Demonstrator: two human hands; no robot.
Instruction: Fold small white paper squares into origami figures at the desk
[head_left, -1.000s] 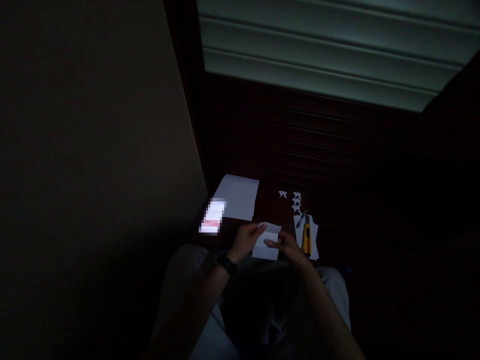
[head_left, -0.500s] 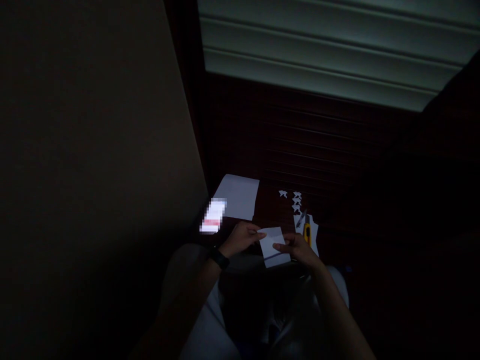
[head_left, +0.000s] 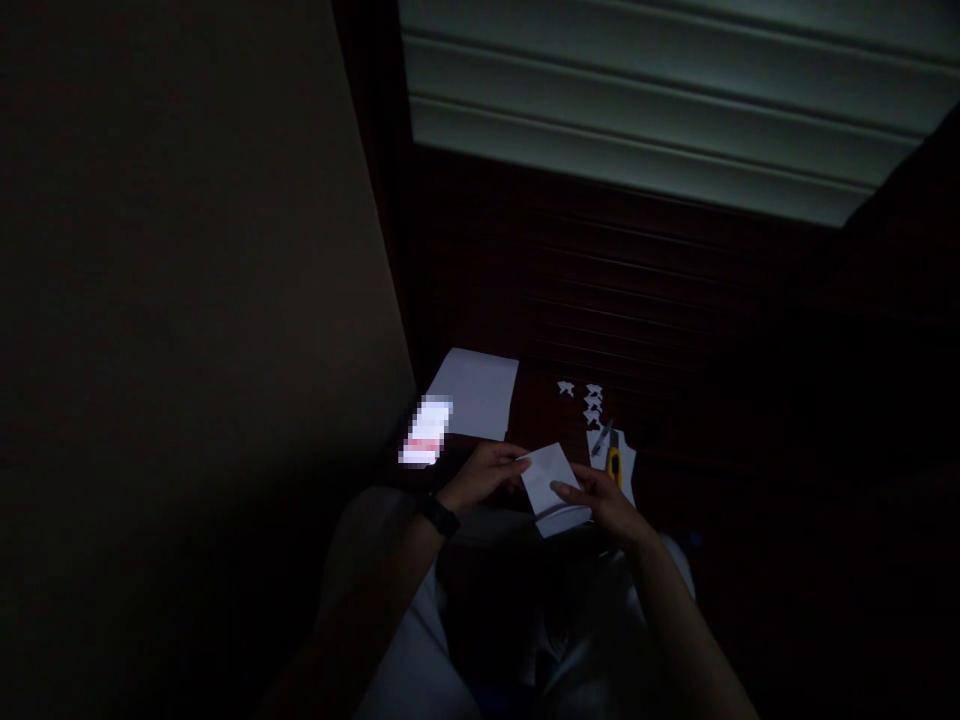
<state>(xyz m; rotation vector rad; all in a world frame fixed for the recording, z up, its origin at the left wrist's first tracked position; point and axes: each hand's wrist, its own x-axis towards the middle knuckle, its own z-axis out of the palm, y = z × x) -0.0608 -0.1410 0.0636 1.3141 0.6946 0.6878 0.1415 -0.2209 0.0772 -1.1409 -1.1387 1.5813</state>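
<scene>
A small white piece of paper [head_left: 546, 478] is held between my two hands above my lap, with a fold or second layer showing along its lower edge. My left hand [head_left: 487, 473] pinches its upper left corner between thumb and fingers; a dark band is on that wrist. At the paper's right side, my right hand [head_left: 604, 500] grips it, the thumb lying on top and the fingers behind. Just beyond my right hand, a yellow cutter [head_left: 614, 464] and a pen [head_left: 601, 440] lie on white paper [head_left: 628, 462].
A large white sheet [head_left: 478, 392] lies at the back left, with a lit, blurred phone [head_left: 426, 432] over its lower left corner. Several small cut paper shapes [head_left: 592, 404] sit at the back right. A wall [head_left: 300, 250] rises on the left.
The small paper has turned slightly in my hands, and its lower layer now shows more at the bottom edge. My right hand has shifted slightly right and down with it.
</scene>
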